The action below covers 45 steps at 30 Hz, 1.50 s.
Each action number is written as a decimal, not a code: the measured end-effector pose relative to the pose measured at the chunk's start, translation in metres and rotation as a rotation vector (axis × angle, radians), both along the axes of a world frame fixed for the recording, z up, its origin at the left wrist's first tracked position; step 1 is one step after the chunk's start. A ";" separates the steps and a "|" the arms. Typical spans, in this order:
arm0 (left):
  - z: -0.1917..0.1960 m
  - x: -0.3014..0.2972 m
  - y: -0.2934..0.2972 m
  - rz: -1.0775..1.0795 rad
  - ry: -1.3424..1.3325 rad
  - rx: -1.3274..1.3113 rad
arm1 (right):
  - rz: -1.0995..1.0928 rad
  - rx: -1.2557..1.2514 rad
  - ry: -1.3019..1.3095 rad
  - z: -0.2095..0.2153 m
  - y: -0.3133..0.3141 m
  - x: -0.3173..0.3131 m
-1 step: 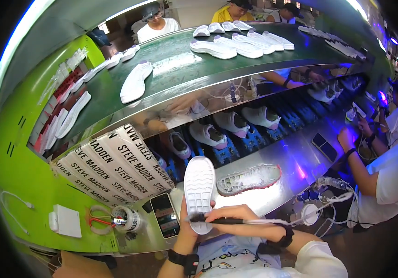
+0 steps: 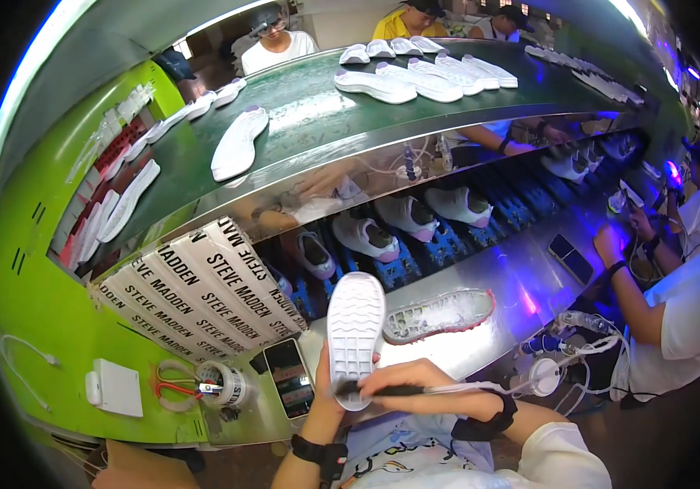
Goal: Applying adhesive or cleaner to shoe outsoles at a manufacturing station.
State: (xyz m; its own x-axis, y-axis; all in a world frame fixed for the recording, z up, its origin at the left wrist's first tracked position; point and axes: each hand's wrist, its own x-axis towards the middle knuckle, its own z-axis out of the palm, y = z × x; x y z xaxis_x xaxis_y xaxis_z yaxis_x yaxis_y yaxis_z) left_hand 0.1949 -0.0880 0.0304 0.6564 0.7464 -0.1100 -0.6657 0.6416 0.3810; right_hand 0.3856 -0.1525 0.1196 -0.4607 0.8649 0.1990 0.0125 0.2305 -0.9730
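My left hand is closed round the lower end of a white shoe sole, holding it nearly upright with its grooved, grid-patterned inner face in view. In my right hand is a dark-handled brush with a pale hose running off to the right. The bristles touch the rounded bottom end of the sole. Just right of the sole, a grey tray-like sole holder with a reddish edge lies on the metal bench.
Shoe uppers stand on a lower conveyor, and white soles lie on the green belt above. Left are a printed box, phone, scissors and white cup. A co-worker sits at right.
The sole has shifted slightly to the right in my left hand's hold. The brush has moved a little right and down along the sole's bottom end.
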 end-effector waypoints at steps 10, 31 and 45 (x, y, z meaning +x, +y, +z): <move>0.047 0.028 0.046 -0.811 0.524 0.170 | 0.261 0.267 -0.406 0.044 0.012 0.032; 0.036 0.053 -0.014 0.245 -0.172 -0.172 | -0.431 0.160 -0.008 0.021 0.004 0.004; 0.079 0.053 0.015 -0.298 0.116 -0.024 | 0.157 0.214 -0.167 0.049 0.004 0.045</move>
State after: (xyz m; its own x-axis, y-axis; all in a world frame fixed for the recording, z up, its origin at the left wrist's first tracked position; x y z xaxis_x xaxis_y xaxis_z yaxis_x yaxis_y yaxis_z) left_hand 0.2479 -0.0730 0.1093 0.8279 0.5192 -0.2120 -0.4000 0.8116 0.4259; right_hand 0.4304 -0.1486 0.1689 -0.6273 0.7269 0.2795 0.1160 0.4421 -0.8894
